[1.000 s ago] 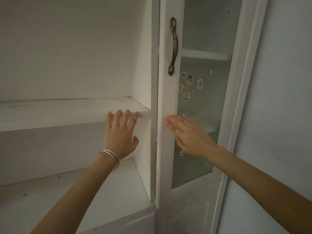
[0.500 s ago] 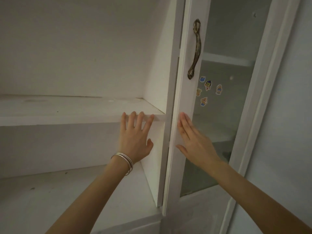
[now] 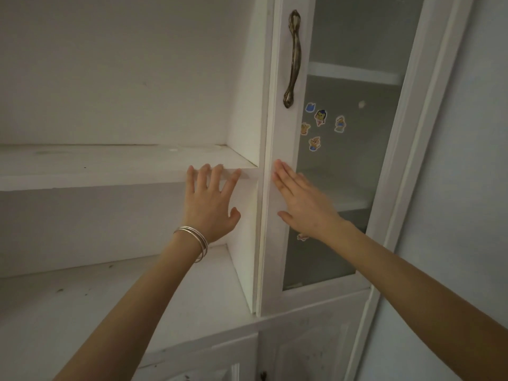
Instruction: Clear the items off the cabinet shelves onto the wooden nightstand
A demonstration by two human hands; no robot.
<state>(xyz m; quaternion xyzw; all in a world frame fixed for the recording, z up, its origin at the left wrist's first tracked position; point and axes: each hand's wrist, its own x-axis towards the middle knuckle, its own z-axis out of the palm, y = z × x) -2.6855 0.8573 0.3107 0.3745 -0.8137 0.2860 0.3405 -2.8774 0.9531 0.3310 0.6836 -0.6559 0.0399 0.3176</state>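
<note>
Silver bangles (image 3: pixel 195 240) on the left wrist, nearest. Left hand (image 3: pixel 210 203) open, fingers spread, tips touching the front edge of the upper shelf (image 3: pixel 110 171). Right hand (image 3: pixel 301 200) open and flat against the white door frame (image 3: pixel 281 149), gripping nothing. Bare lower shelf (image 3: pixel 82 298) beneath. Higher up, a brass handle (image 3: pixel 293 59); beyond, cartoon stickers (image 3: pixel 320 118) on the glass. Nightstand out of view.

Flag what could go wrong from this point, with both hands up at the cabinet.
1. The left hand has its fingers over the shelf edge, right beside the glass door; if the door swings shut, they might be pinched.
2. The right hand presses flat on the door frame, not on the handle; it could slip onto the glass pane.
</note>
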